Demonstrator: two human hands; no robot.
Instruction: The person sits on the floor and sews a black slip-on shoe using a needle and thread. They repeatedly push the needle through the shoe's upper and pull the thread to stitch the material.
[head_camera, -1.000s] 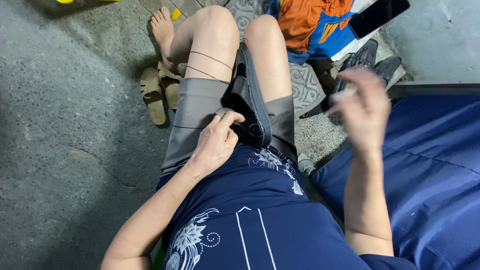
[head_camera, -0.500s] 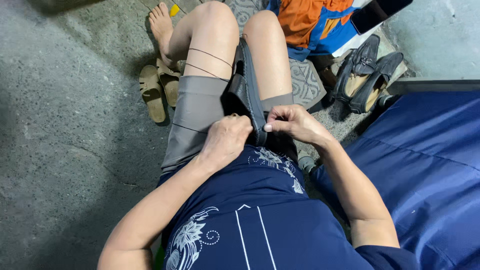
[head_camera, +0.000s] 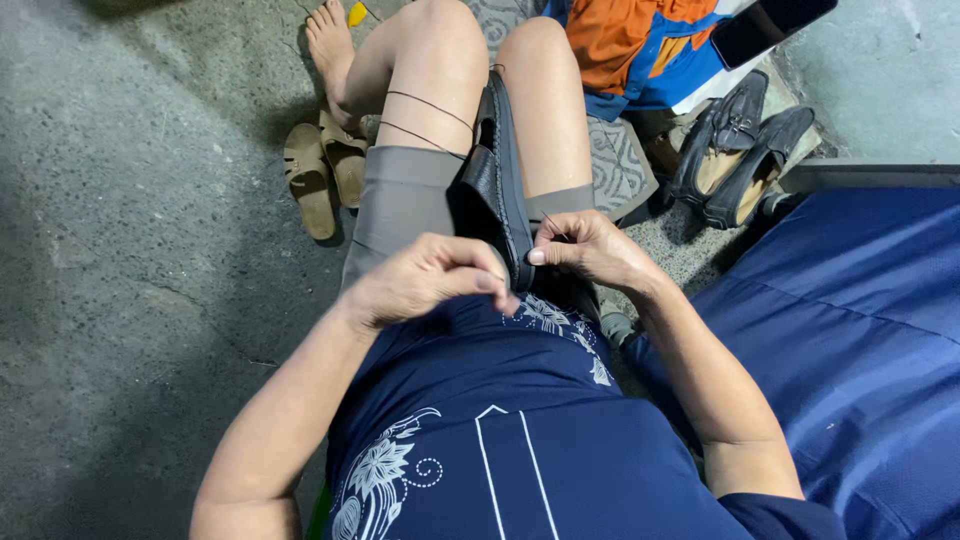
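Observation:
A black leather shoe (head_camera: 497, 165) stands on its side, clamped between my bare knees with the sole edge up. My left hand (head_camera: 425, 282) is closed at the shoe's heel end, thumb and fingertips pressed together against it. My right hand (head_camera: 592, 250) pinches at the sole edge on the other side of the heel, where a thin dark thread (head_camera: 430, 105) comes in. The same thread lies in two lines across my left thigh. Whatever small tool sits in the pinch is too small to make out.
A pair of black shoes (head_camera: 740, 150) lies at the upper right beside orange and blue cloth (head_camera: 640, 45). Tan sandals (head_camera: 325, 170) rest on the concrete floor (head_camera: 130, 260) by my left foot. A blue padded surface (head_camera: 860, 340) fills the right side.
My right hand, raised out to the right a second ago, has come back down to the shoe's heel. My left hand has slid from the shoe's side to the heel end.

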